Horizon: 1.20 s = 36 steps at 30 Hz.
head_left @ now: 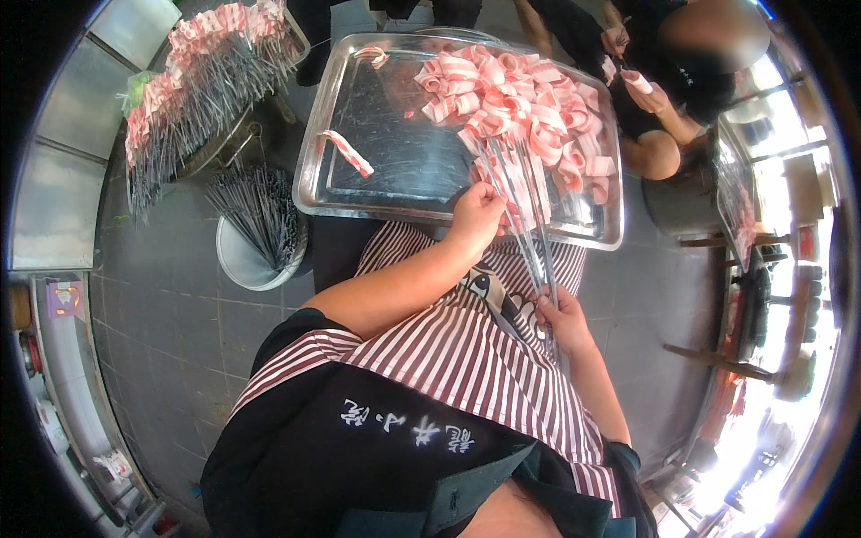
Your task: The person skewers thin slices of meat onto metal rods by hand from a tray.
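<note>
A large metal tray (390, 148) lies across in front of me. Rolled slices of streaky raw meat (511, 87) are heaped on its right half, and single strips lie on the left. Several long metal skewers (528, 235) run from the meat back towards my apron, with meat slices around their far ends. My left hand (479, 212) is at the tray's near edge, its fingers closed at the meat beside the skewers; exactly what it pinches is partly hidden. Lower down and to the right, my right hand (564, 316) grips the near ends of the skewers.
On the floor at left stands a white bucket (235, 259) full of metal skewers (259, 208). Beyond it, many meat-loaded skewers (202, 87) are piled on a stand. A co-worker's hand (649, 94) holds meat at upper right. Wooden stools (720, 363) stand at right.
</note>
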Each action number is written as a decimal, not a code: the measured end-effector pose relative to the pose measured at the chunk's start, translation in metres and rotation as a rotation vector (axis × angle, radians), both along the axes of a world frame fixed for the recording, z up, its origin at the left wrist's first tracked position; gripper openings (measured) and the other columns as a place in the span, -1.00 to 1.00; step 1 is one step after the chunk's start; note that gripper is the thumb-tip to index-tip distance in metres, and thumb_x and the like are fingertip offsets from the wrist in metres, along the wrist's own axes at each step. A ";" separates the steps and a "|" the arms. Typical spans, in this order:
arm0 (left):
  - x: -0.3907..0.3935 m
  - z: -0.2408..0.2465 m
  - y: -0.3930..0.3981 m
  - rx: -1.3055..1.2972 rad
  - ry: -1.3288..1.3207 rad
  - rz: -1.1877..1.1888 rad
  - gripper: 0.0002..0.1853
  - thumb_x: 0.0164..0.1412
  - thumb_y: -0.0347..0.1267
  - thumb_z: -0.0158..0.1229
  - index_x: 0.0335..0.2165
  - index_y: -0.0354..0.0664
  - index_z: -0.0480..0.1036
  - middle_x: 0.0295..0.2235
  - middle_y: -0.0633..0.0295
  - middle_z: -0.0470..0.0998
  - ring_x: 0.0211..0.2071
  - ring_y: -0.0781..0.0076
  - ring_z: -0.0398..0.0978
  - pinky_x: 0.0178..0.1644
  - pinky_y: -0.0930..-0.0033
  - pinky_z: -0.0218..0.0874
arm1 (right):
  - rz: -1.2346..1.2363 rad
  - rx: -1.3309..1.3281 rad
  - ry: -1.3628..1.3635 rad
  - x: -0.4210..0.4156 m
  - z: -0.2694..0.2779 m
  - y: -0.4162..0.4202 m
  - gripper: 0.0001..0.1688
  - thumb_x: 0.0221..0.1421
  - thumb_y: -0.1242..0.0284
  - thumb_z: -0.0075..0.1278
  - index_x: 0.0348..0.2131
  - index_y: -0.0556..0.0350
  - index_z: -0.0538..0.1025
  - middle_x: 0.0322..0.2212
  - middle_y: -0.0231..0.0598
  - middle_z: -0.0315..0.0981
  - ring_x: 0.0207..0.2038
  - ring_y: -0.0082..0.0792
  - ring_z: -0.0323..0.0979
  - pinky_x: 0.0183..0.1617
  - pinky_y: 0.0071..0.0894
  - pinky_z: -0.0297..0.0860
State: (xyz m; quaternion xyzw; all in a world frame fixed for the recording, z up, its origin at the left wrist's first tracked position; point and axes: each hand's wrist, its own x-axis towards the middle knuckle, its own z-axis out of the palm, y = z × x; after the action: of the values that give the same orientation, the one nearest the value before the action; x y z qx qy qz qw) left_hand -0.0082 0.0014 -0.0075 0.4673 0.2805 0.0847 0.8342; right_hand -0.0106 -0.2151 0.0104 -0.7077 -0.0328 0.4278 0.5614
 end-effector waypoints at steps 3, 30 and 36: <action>0.001 -0.003 0.001 0.008 -0.015 -0.017 -0.91 0.04 -0.42 -0.08 -0.48 -0.22 0.27 -0.56 0.24 0.42 -0.62 0.53 0.39 -0.64 0.60 0.13 | -0.095 -0.056 0.048 -0.005 0.011 0.009 -0.91 0.01 0.57 -0.23 -0.44 0.17 0.35 -0.72 -0.48 0.18 -0.68 -0.68 0.12 -0.64 -0.70 0.10; 0.074 -0.037 0.084 1.675 0.043 -0.102 -0.79 -0.22 -0.34 0.14 -0.51 -0.21 0.42 -0.42 0.13 0.42 -0.36 0.21 0.37 -0.30 0.25 0.19 | -0.314 0.170 -0.164 -0.039 -0.030 -0.027 -0.95 0.05 0.50 -0.21 -0.46 0.08 0.30 -0.73 -0.56 0.13 -0.71 -0.76 0.04 -0.68 -0.77 0.01; 0.054 -0.011 0.097 0.203 -0.084 0.098 -0.79 -0.10 -0.45 0.10 -0.43 -0.35 0.33 -0.59 0.16 0.43 -0.67 0.49 0.34 -0.56 0.57 0.17 | -0.186 0.043 -0.105 -0.031 -0.016 -0.019 -0.93 0.07 0.50 -0.24 -0.44 0.12 0.29 -0.75 -0.54 0.12 -0.75 -0.73 -0.02 -0.71 -0.73 -0.07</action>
State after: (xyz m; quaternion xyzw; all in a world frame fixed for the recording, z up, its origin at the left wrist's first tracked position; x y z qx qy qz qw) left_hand 0.0455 0.0981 -0.0186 0.5310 0.2578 0.1726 0.7886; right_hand -0.0415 -0.2342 -0.0055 -0.7170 -0.0055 0.3350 0.6113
